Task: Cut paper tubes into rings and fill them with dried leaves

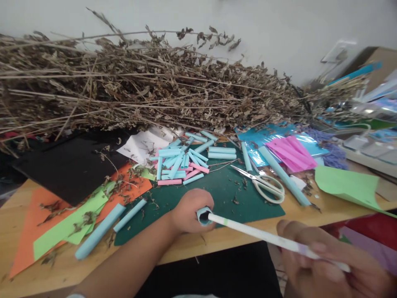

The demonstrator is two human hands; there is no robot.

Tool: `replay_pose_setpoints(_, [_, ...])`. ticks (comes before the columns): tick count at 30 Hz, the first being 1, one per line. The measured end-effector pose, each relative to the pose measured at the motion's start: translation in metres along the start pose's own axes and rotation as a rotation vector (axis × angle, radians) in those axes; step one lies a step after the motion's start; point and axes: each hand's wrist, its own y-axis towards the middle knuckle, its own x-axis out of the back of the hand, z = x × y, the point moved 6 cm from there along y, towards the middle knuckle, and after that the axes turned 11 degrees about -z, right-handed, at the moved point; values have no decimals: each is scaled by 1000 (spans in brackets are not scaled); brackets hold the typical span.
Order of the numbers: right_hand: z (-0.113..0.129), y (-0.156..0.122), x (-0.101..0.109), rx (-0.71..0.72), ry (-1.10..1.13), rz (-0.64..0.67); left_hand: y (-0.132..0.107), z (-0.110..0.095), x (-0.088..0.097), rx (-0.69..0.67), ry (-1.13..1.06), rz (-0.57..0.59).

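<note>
Pinches, nearest of all, a white stick [257, 234] in bent fingers of the right hand [338, 279], with its tip at the mouth of a blue paper tube [199, 214]; cannot tell how deep. Clasps that tube in curled fingers of the left hand [189, 211], above the near edge of the wooden surface [173, 257]. To the left, has two loose blue tubes [101, 231] rolled; beside them, seems to leave unrolled a flat orange sheet [27, 244] and light-green strips [52, 240]. Farther, on the green cutting mat [248, 209], has leaf crumbs [235, 200] and scissors [259, 180] in the way, then a heap of short blue and pink tubes [180, 161], apparently finished, before a bank of dried stalks [173, 91].
</note>
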Motion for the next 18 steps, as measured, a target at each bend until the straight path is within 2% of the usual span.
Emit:
replay_pose_setpoints(3, [-7,7,15,-129,218,-201,1,1,5,-10,-13,-56])
replay_pose_setpoints(5, [-22,10,18,-322,353,-254,0,3,7,-10,-41,-79])
replay_pose_setpoints(8, [-52,2,14,-633,552,-260,-4,6,8,7,-80,-89])
replay_pose_setpoints(11, [-78,-25,-1,-914,648,-179,-9,10,7,63,-136,-99])
replay_pose_setpoints(13, [-90,-49,-12,-1055,649,-95,-10,17,9,169,-214,-183])
replay_pose_setpoints(15, [-97,-67,-20,-1119,607,-21,-12,28,12,341,-330,-334])
replay_pose_setpoints(18, [-100,-73,-20,-1027,470,-29,-15,43,11,598,-561,-494])
